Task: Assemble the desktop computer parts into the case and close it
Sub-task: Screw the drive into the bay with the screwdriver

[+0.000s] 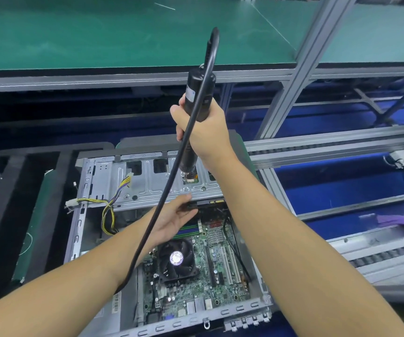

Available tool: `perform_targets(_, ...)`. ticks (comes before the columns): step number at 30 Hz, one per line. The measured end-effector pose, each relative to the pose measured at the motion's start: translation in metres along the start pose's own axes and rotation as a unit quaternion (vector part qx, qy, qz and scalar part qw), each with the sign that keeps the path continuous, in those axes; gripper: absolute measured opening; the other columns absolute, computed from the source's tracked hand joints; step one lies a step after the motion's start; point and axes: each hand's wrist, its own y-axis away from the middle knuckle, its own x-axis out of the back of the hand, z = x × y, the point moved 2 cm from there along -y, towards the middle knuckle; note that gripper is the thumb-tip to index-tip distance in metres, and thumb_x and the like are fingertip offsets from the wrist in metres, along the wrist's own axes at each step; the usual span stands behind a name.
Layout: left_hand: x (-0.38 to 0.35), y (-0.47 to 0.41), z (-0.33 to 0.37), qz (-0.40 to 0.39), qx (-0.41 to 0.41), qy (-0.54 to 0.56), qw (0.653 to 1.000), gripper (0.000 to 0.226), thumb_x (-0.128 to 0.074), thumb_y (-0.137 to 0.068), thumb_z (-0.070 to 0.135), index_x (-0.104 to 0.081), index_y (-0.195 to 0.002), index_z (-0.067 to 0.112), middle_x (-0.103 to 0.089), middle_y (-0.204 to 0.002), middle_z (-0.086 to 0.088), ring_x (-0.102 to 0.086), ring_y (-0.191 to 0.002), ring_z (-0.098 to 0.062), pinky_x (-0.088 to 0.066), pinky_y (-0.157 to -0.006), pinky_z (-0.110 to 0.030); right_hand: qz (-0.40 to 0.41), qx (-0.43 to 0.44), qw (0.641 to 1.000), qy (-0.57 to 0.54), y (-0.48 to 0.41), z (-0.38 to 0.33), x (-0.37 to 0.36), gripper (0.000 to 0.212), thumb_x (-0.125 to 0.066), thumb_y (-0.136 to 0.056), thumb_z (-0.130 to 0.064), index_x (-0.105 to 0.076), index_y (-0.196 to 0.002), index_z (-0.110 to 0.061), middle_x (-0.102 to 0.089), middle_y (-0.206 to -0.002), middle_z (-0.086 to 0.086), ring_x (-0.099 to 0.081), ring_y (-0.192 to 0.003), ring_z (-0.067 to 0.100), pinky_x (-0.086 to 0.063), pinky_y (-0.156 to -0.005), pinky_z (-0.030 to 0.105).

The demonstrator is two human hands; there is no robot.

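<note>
- Head view: computer case (79,215) lies on its side, open face up, low and central on the work line.
- Inside the case: motherboard (220,283) flat on the case floor. A black CPU fan (176,260) sits on it, left of centre.
- A metal drive cage (145,183) spans the far end of the case. A yellow-and-black wire bundle (108,210) hangs from it into the left side of the case.
- Right hand (203,135) is raised above the cage, fingers clenched round a black electric screwdriver (197,93). The tool is near upright, tip down at a small green board (192,180) on the cage plate.
- The screwdriver's black cable (171,186) loops out of its top and runs down across the left forearm.
- Left hand (171,220) reaches into the case at the cage's near edge, fingers stretched out. Thumb is above and fingertips below a black part (192,206); cannot tell whether it pinches or only touches.
- A black foam tray (9,190) lies just beside the case, on its left.
- A green-matted bench (99,32) stands beyond.
</note>
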Motion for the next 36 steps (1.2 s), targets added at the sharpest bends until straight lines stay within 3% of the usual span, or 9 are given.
perform_targets(20,-0.004,0.002,0.000,0.006,-0.006,-0.013,1.000,0.009,-0.063,-0.093,0.004,-0.061,-0.100,-0.002,-0.076,-0.074,-0.007,-0.067,-0.094,-0.023,-0.057,-0.082,-0.030,0.007,-0.016,1.000,0.007,0.005,0.006,0.006,0.015,-0.072,-0.089,-0.014,-0.057,-0.092,-0.012,-0.055,-0.068,0.006,-0.054,-0.057,0.022,-0.056,-0.063,0.037)
perform_targets(27,-0.003,0.003,0.001,-0.008,-0.007,-0.013,1.000,0.012,-0.064,-0.093,0.005,-0.060,-0.101,-0.002,-0.076,-0.075,-0.009,-0.075,-0.078,-0.021,-0.059,-0.081,-0.031,0.003,-0.015,1.000,0.013,0.004,0.012,0.005,0.016,-0.073,-0.087,-0.021,-0.057,-0.090,-0.017,-0.057,-0.063,0.002,-0.055,-0.056,0.022,-0.056,-0.065,0.042)
perform_targets(36,-0.003,0.002,-0.001,0.001,-0.018,-0.011,1.000,0.011,-0.065,-0.091,0.003,-0.061,-0.100,-0.003,-0.077,-0.079,-0.007,-0.075,-0.078,-0.019,-0.060,-0.080,-0.030,0.001,-0.014,1.000,0.022,0.006,0.015,0.007,0.017,-0.073,-0.084,-0.024,-0.058,-0.089,-0.018,-0.058,-0.064,0.004,-0.056,-0.057,0.023,-0.058,-0.069,0.052)
